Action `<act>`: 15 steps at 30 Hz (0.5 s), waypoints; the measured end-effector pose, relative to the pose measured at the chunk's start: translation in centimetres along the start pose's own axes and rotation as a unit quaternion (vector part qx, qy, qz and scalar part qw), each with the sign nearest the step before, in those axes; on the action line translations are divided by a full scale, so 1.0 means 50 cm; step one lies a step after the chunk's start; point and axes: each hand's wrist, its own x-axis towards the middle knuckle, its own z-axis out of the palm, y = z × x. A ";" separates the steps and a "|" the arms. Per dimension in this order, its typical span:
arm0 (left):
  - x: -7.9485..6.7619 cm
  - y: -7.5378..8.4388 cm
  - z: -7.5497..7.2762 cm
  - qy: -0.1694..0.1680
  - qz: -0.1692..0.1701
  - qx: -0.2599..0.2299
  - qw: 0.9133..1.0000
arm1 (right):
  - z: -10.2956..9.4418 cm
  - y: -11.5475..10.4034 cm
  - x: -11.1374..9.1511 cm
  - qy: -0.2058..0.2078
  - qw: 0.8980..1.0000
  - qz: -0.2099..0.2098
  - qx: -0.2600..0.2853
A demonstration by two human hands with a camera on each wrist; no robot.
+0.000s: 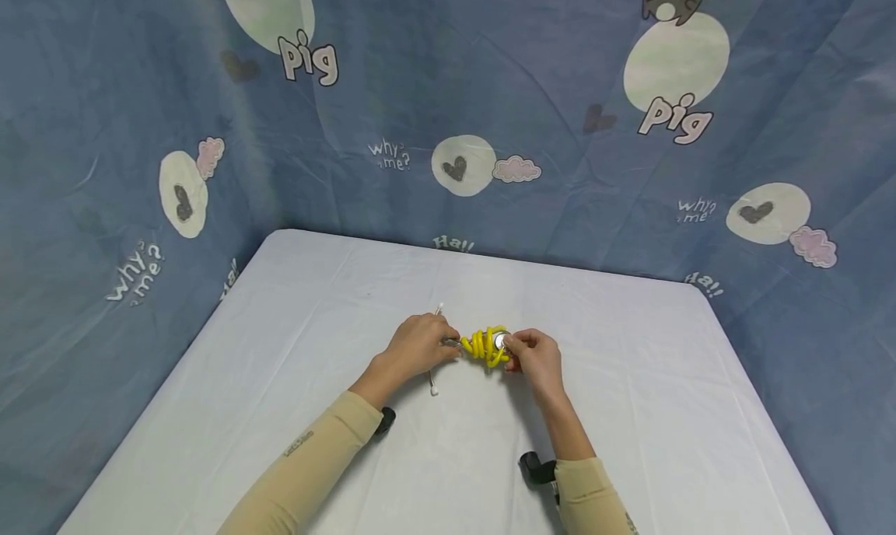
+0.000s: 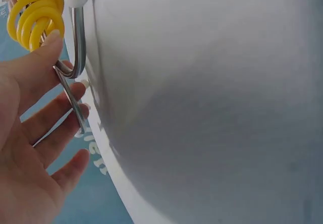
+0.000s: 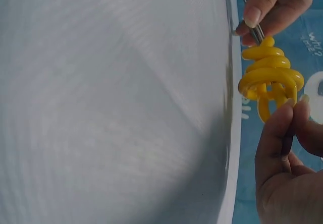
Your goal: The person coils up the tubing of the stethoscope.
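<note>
Between the two hands, above the white table, is a stethoscope whose yellow tubing is wound into a bundle of loops. My left hand pinches its metal tubes between thumb and fingers where they meet the yellow loops; the other fingers are spread. One white ear tip points toward me and the other away. At the opposite end my right hand pinches the bundle with thumb and forefinger, beside the silver chest piece. In the right wrist view, the yellow coils hang between both hands.
A white cloth covers the table. Blue printed curtains stand along its back and sides. Black wrist-worn devices sit below both forearms, near the tan sleeves.
</note>
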 end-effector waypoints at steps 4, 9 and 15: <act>-0.002 0.003 -0.005 -0.013 0.003 -0.001 1.000 | -0.001 0.003 0.000 -0.003 1.000 0.002 -0.006; -0.006 0.003 -0.011 -0.025 0.007 0.002 1.000 | -0.004 0.004 0.002 -0.007 1.000 0.002 -0.016; -0.006 0.000 -0.013 -0.030 0.006 0.018 0.999 | -0.008 0.006 0.008 -0.008 0.999 -0.006 -0.034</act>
